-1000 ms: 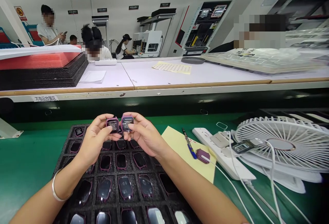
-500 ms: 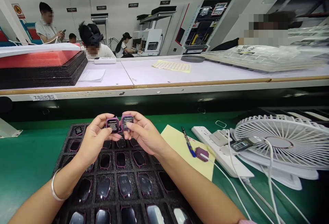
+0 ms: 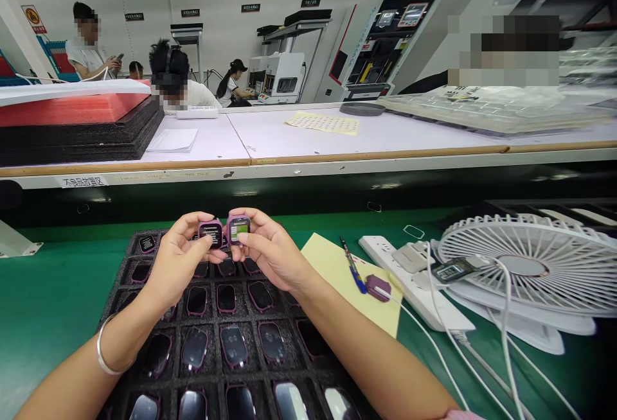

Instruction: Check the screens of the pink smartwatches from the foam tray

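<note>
Left grip: the left hand (image 3: 179, 258) is closed by thumb and fingertips on the left watch body (image 3: 211, 234), with the fingers curled round its left edge and the thumb under its lower edge.
Right grip: the right hand (image 3: 270, 253) is pinched shut on the right watch body (image 3: 238, 228), with the thumb at its lower edge and the fingers over its top and far side.
Where held: both bodies are raised above the far end of the foam tray (image 3: 120, 295). They sit side by side between the two hands, and I cannot tell whether they touch.
Facing: both screens are turned toward the person, with top edges away and a little up. The left screen is dark with lines of small white text, and the right one is lit with a pale green band.
Long axis: each purple case is close to square. Its slightly longer side stands roughly upright, and the left case leans a touch to the left.
Tray: black foam with rows of pockets, each holding a watch body flat and screen up, long axis running away from the person.
Left wrist: a silver bangle (image 3: 103, 350).
Right of the tray: a yellow sheet (image 3: 330, 266) with a blue pen (image 3: 353, 268) on it, tip toward the person. A purple puck (image 3: 378, 287) on a white cable lies at the sheet's edge, then a white power strip (image 3: 413, 286) and a white fan (image 3: 527, 272) lying face up.
Tabletop (image 3: 48, 291): green matting.
</note>
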A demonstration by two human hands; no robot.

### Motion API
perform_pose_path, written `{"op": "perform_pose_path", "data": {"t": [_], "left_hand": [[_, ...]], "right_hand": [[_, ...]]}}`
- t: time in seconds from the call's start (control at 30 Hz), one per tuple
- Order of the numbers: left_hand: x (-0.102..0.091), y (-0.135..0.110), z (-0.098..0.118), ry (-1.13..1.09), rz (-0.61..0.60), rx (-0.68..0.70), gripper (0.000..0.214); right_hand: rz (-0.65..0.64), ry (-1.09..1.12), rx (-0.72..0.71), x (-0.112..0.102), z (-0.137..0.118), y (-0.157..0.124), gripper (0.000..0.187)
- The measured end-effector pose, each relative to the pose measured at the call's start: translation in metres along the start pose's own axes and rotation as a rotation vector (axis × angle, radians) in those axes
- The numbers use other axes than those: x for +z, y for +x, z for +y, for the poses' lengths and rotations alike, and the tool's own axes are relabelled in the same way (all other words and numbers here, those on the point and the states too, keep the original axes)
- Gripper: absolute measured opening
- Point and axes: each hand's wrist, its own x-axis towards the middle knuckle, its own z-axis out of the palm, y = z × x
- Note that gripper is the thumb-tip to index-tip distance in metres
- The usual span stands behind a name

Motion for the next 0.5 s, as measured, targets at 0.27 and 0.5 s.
{"op": "perform_pose_path", "data": {"t": [0.27, 0.5], "left_hand": [[-0.0005, -0.0028, 0.0037, -0.024, 0.003, -0.03, 0.039], [-0.0008, -0.0019, 0.005, -0.025, 0.002, -0.048, 0.055]], "right_hand": [[-0.029, -0.026, -0.03, 0.0003, -0.0004, -0.0005, 0.045], [-0.056, -0.053, -0.042, -0.0009, -0.0022, -0.0008, 0.042]]}}
